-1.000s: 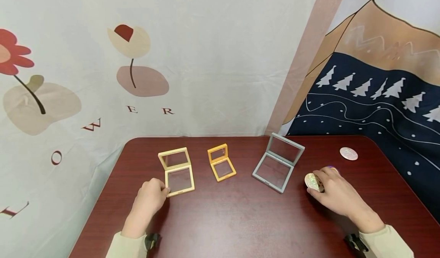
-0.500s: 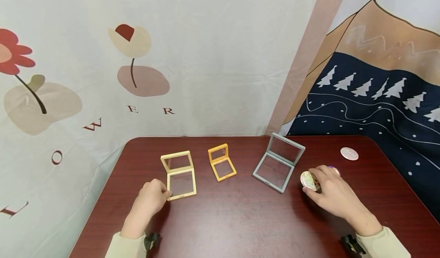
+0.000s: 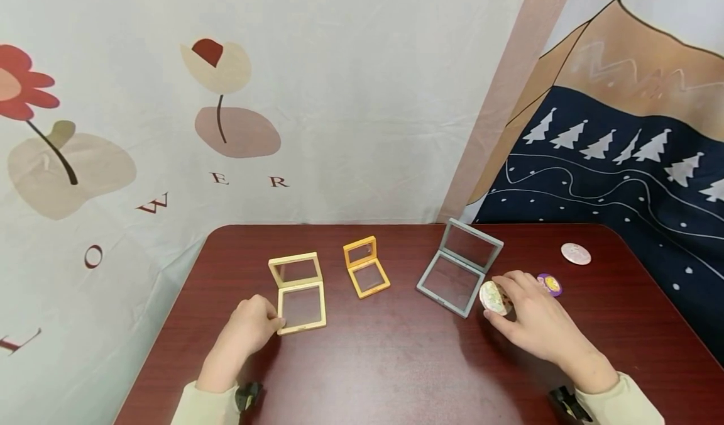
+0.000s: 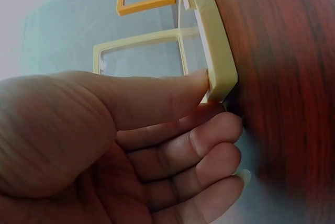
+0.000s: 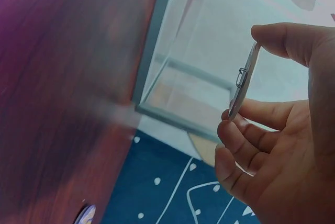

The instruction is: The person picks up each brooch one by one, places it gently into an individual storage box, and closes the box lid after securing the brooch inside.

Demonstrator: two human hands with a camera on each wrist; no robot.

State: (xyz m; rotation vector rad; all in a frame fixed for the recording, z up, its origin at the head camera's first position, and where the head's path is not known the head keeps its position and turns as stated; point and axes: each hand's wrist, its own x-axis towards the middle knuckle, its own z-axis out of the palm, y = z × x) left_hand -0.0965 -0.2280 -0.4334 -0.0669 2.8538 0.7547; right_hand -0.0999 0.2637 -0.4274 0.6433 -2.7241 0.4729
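Moved: our right hand [image 3: 534, 324] has carried the round pin badge [image 3: 494, 298] leftward, uncovering the purple badge [image 3: 549, 283]; the cream frame case [image 3: 300, 294] slid slightly right.
Left hand [image 3: 249, 327]: thumb and fingers pinch the cream case's near corner.
Right hand: fingertips pinch the thin iridescent disc upright, just beside the grey case [image 3: 459, 266].
Between: small orange case [image 3: 366, 266], open.
Far: pale badge [image 3: 575, 253] on the smooth red-brown table [image 3: 384, 362].

Cream frame [image 3: 300, 293], orange frame [image 3: 366, 266], grey frame [image 3: 459, 265], iridescent badge [image 3: 494, 297].

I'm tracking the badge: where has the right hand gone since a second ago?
Yes: the right hand carried the round badge leftward, up to the grey frame case.
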